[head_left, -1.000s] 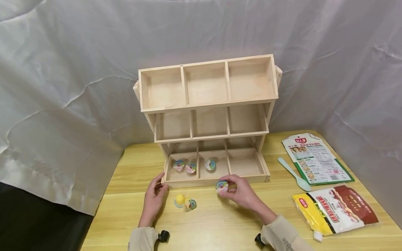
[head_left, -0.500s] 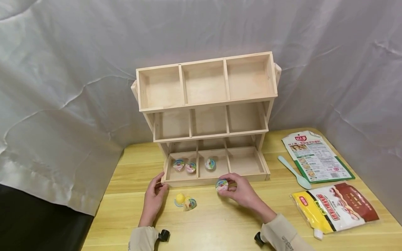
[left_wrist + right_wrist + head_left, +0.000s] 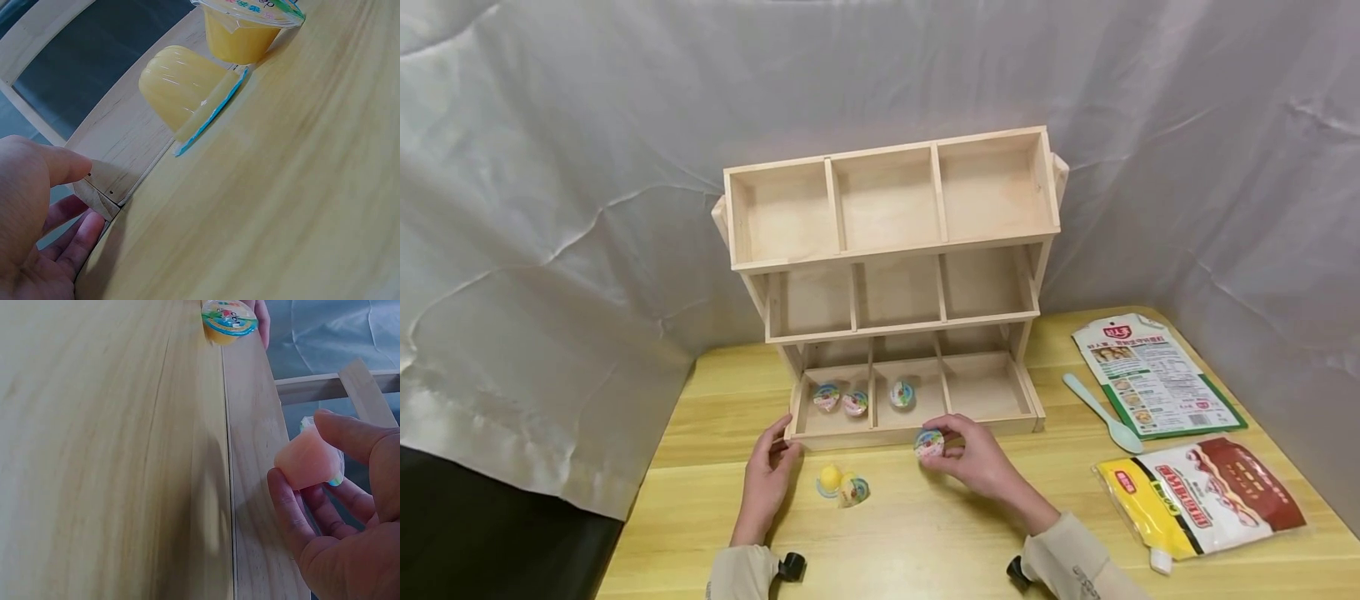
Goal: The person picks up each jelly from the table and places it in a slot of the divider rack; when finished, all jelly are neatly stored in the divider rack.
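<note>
My right hand [image 3: 973, 458] pinches a pink jelly cup [image 3: 309, 459] between thumb and fingers, just in front of the rack's bottom tier. Its printed round lid faces the head camera. The left hand [image 3: 769, 475] grips the front left corner of the wooden rack [image 3: 895, 435], thumb and fingers on either side of the corner board. Between the hands, two yellow jelly cups lie on the table: one lid-down [image 3: 181, 90], the other tilted with its lid [image 3: 230, 317] showing. Two pink jelly cups [image 3: 841, 400] sit in the bottom left compartment, and a pale one [image 3: 902, 395] in the bottom middle.
The rack's upper tiers [image 3: 887, 200] rise behind the hands, each split into three compartments. On the table's right lie a light green spoon [image 3: 1105, 417], a white and green packet [image 3: 1159, 375] and a yellow, white and brown spouted pouch [image 3: 1202, 500]. Grey curtains [image 3: 550, 208] enclose the table.
</note>
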Demonstrator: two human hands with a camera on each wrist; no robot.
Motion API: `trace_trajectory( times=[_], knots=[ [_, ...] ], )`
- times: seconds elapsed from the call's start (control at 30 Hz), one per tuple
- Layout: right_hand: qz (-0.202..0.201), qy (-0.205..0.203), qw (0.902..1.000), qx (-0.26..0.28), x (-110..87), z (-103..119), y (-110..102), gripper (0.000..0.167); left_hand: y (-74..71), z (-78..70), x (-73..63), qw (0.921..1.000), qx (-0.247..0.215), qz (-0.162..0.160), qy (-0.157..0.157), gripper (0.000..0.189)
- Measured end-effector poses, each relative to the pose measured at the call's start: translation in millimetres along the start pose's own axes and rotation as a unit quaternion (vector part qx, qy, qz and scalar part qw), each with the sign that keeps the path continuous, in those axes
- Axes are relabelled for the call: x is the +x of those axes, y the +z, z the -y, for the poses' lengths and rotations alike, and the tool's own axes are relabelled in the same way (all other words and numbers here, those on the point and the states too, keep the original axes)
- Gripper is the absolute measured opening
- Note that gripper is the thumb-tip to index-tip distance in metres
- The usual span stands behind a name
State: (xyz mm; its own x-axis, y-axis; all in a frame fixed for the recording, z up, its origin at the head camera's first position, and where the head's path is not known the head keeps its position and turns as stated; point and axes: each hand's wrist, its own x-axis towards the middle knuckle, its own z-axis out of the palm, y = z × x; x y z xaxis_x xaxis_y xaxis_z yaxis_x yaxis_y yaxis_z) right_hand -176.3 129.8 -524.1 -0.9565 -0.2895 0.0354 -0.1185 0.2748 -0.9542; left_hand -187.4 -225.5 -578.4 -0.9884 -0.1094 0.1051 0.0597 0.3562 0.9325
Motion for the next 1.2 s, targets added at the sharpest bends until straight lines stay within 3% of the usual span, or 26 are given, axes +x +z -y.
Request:
trace_trajectory(
  times=[0.53,0.83,1.2],
  knots=[
    [0.002,-0.013,0.9998,0.013,-0.7,-2,0,0.047,-0.4,-3.2,1.3,0.9999,0.006,-0.007,-0.003,0.051],
    [-0.009,-0.009,0.9997,-0.023,-0.3,-10,3,0.044,-1.7,-37.6,-9.6,1.0,0.002,-0.006,-0.001,0.051],
    [-0.018,-0.013,0.9989,-0.041,-0.8,-19,6,0.046,-2.0,-38.8,-12.9,0.9999,-0.015,-0.004,-0.004,0.051]
  ],
)
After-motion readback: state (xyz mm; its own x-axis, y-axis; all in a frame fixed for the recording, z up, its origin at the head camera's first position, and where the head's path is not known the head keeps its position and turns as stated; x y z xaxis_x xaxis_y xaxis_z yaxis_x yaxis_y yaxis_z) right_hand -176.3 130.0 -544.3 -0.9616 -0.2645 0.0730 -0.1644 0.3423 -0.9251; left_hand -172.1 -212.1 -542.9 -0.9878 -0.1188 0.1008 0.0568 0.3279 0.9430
